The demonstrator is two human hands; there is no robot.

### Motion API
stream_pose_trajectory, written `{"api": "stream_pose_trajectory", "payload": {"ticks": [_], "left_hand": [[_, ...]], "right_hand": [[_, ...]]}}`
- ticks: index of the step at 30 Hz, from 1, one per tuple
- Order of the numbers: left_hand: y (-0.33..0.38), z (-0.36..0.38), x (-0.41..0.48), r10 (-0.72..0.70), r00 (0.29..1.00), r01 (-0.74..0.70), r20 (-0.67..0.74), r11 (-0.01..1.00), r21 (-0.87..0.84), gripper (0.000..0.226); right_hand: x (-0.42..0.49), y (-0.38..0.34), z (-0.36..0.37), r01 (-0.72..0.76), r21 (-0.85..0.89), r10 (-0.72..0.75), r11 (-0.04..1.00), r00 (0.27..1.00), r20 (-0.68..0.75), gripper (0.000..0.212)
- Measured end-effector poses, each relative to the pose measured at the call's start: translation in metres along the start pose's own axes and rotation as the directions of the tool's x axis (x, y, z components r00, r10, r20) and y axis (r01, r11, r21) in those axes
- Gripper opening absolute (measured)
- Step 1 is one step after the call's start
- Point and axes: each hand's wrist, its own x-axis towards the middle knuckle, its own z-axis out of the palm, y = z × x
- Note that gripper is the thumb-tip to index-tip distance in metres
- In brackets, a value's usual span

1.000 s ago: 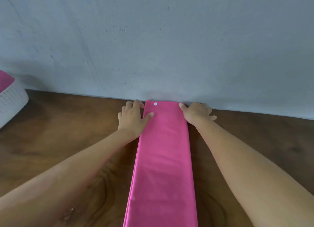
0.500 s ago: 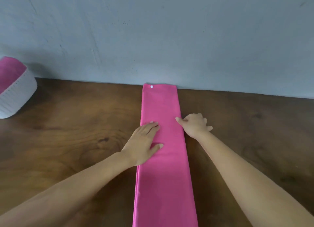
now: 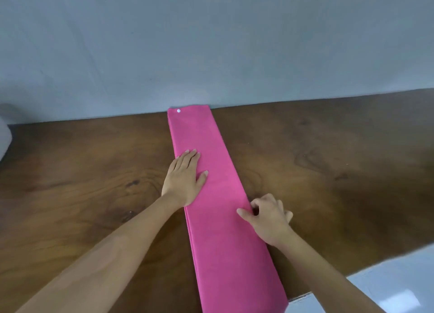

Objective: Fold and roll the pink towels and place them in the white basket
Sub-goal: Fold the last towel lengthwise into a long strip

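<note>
A pink towel (image 3: 220, 195), folded into a long narrow strip, lies on the brown wooden table (image 3: 82, 183) from the wall to the near edge. A small white dot marks its far left corner. My left hand (image 3: 184, 180) lies flat on the strip's left side, fingers straight and pressing down. At the towel's right edge my right hand (image 3: 267, 219) has curled fingers, and its thumb lies on the fabric there. Only a sliver of the white basket (image 3: 4, 139) shows at the far left edge.
A pale blue-grey wall (image 3: 211, 42) rises directly behind the table. The table's near right corner ends at about (image 3: 352, 272), with light floor (image 3: 399, 284) below it. Bare wood lies on both sides of the towel.
Both hands have slid along the towel toward me from its far end. The right hand has come furthest. The view has swung right, so the basket has nearly left the frame.
</note>
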Motion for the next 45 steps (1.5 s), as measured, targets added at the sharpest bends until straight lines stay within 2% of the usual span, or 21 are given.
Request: {"api": "stream_pose_trajectory", "payload": {"ticks": [7,13,15,18,21,23,26,30,34,38,41,44,45], "left_hand": [[0.000,-0.001,0.003,0.020,1.000,-0.019,0.022,1.000,-0.022,0.063],[-0.003,-0.003,0.010,0.018,0.997,-0.014,0.071,0.998,-0.058,0.059],[-0.001,-0.003,0.008,-0.002,0.997,0.007,0.081,0.998,-0.067,0.059],[0.006,-0.003,0.002,-0.046,0.996,0.051,0.075,0.997,-0.064,0.059],[0.010,-0.005,-0.005,-0.104,0.993,0.108,0.063,0.992,-0.065,0.062],[0.014,-0.005,-0.010,-0.150,0.986,0.155,0.073,0.985,-0.070,0.067],[0.019,-0.007,-0.020,-0.208,0.967,0.219,0.144,0.974,-0.059,0.085],[0.025,-0.011,-0.032,-0.290,0.925,0.303,0.247,0.953,-0.015,0.101],[0.041,-0.013,-0.046,-0.407,0.870,0.428,0.277,0.903,-0.018,0.104],[0.056,-0.017,-0.052,-0.497,0.817,0.526,0.291,0.850,-0.024,0.106],[0.065,-0.019,-0.053,-0.556,0.780,0.582,0.289,0.813,-0.006,0.108],[0.079,-0.021,-0.053,-0.614,0.746,0.611,0.258,0.785,0.102,0.107],[0.085,-0.020,-0.054,-0.611,0.756,0.596,0.235,0.791,0.141,0.105]], "right_hand": [[-0.080,0.039,0.017,-0.058,0.007,0.058,0.998,0.997,-0.050,0.051],[-0.124,0.061,0.024,-0.026,-0.038,0.026,0.999,1.000,-0.002,0.042],[-0.132,0.068,0.019,-0.012,0.064,0.011,0.998,1.000,0.012,0.046],[-0.139,0.078,0.008,0.011,0.327,0.004,0.945,0.999,-0.047,0.046],[-0.138,0.088,0.001,0.016,0.411,0.048,0.912,0.988,-0.145,0.045],[-0.132,0.097,-0.002,0.001,0.382,0.081,0.924,0.977,-0.198,0.044],[-0.118,0.109,-0.013,-0.007,0.234,0.067,0.972,0.966,-0.249,0.036],[-0.089,0.125,-0.041,-0.038,0.023,0.043,0.999,0.965,-0.257,0.044],[-0.045,0.137,-0.075,-0.085,-0.084,0.065,0.993,0.975,-0.214,0.058],[0.006,0.142,-0.102,-0.061,-0.177,0.031,0.982,0.985,-0.168,0.064],[0.040,0.143,-0.110,-0.007,-0.236,-0.020,0.972,0.994,-0.111,0.056],[0.067,0.145,-0.112,0.068,-0.256,-0.090,0.964,0.993,-0.075,0.045],[0.075,0.146,-0.113,0.086,-0.240,-0.105,0.967,0.992,-0.070,0.044]]}}
